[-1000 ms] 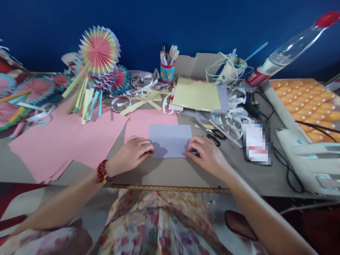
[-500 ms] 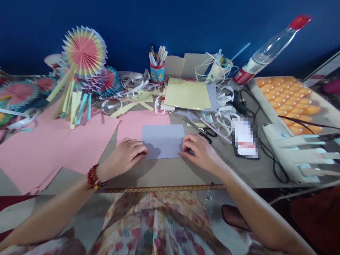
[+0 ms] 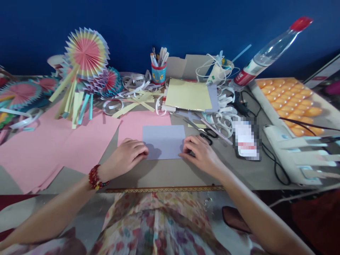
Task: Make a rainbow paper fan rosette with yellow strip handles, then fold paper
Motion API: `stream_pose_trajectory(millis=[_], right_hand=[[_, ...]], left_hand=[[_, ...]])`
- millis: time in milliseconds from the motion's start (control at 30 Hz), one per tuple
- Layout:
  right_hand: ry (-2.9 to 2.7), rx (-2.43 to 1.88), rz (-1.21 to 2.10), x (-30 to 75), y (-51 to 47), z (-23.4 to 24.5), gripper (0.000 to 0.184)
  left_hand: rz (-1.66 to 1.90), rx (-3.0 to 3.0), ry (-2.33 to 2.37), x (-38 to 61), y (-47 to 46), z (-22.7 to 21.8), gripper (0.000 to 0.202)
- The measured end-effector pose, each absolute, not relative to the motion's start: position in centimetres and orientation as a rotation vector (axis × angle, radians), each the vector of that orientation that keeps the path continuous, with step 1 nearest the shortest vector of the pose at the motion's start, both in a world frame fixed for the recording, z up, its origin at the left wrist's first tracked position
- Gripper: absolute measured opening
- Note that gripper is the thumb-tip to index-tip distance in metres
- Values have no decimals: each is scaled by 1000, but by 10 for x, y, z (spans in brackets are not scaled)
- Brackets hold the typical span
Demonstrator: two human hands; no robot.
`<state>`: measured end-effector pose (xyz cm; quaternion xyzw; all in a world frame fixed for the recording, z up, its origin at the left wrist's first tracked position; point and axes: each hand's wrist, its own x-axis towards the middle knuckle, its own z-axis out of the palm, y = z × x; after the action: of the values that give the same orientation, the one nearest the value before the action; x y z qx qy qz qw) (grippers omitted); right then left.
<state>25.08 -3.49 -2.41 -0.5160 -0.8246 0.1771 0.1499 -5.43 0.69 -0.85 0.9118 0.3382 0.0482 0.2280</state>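
A lavender-blue sheet of paper (image 3: 164,140) lies flat on the grey table in front of me, overlapping a pink sheet (image 3: 132,124). My left hand (image 3: 130,154) has its fingers curled together at the sheet's lower left corner, with a red bead bracelet on the wrist. At the opposite edge, my right hand (image 3: 198,151) bends its fingers, thumb and fingertips meeting the lower right corner. Just beyond the right hand lie black-handled scissors (image 3: 207,134). Pale yellow paper (image 3: 189,95) is stacked farther back.
Large pink sheets (image 3: 87,145) spread across the left, below folded paper rosettes (image 3: 86,53). Curled paper strips (image 3: 136,83) and a pen cup (image 3: 158,73) stand behind. On the right are a phone (image 3: 246,138), a bottle (image 3: 261,60), a power strip (image 3: 289,152) and an orange bumpy tray (image 3: 289,101).
The whole view has shifted very slightly. Both hands keep their places at the lavender-blue sheet's edges, and the sheet stays flat.
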Motion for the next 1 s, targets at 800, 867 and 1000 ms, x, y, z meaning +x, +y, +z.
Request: stream_pose_trajectory(millis=[800,867,1000], right_hand=[[-2501,-1271,124,249,-43,-34,22],[-2596,-1132,8,247,-44,-34,34],[-2711,-969,-111,242,-44,-33,43]], left_hand=[[85,2929,779,-54,-2,-16,56],[75,2984,699,-51,-3,-16,57],[90,3040,640,-46,-2,-16,47]])
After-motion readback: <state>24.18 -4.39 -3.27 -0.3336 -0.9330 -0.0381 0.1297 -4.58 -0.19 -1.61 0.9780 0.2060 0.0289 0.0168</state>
